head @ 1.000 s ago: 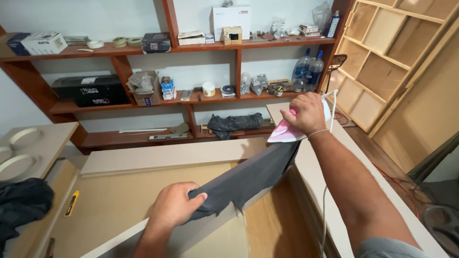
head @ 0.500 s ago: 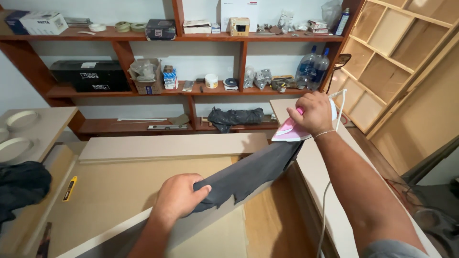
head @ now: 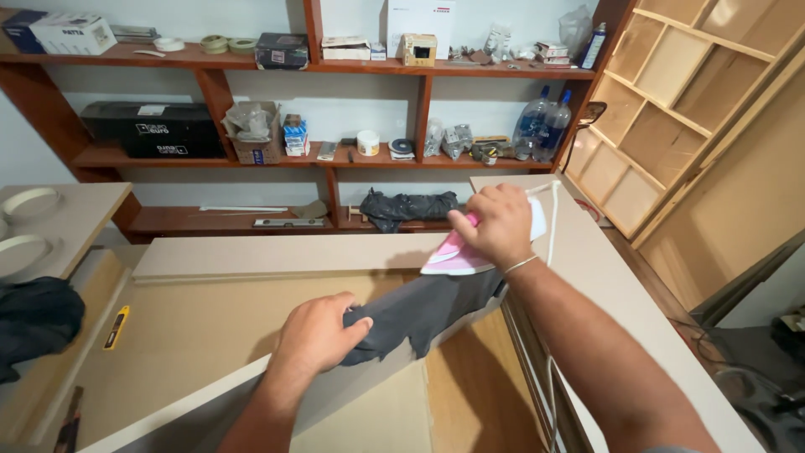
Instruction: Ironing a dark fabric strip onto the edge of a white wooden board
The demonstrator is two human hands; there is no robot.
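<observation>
Left hand (head: pixel 317 334) grips one grey cloth (head: pixel 419 308); right hand (head: pixel 496 225) clasps one pink iron (head: pixel 457 256).

Up along the back wall you've got the reddish wooden shelving (head: pixel 423 159) running across the top of the frame. On its top shelf, far upper left, there's a white box (head: pixel 71 33), then rolls of tape (head: pixel 216 42) beside it. One shelf down, you see a long black case (head: pixel 155 130) at left, a small white tub (head: pixel 367 143) near the middle, and clear plastic bottles (head: pixel 541 126) toward the right. On the lowest shelf, a dark bag (head: pixel 408 208) sits bunched up. Over at the left edge, a dark cloth heap (head: pixel 33 319) lies on the side counter, with a yellow utility knife (head: pixel 116 326) just beside it. Upper right, an unfinished plywood cubby unit (head: pixel 671 92) leans at an angle.
</observation>
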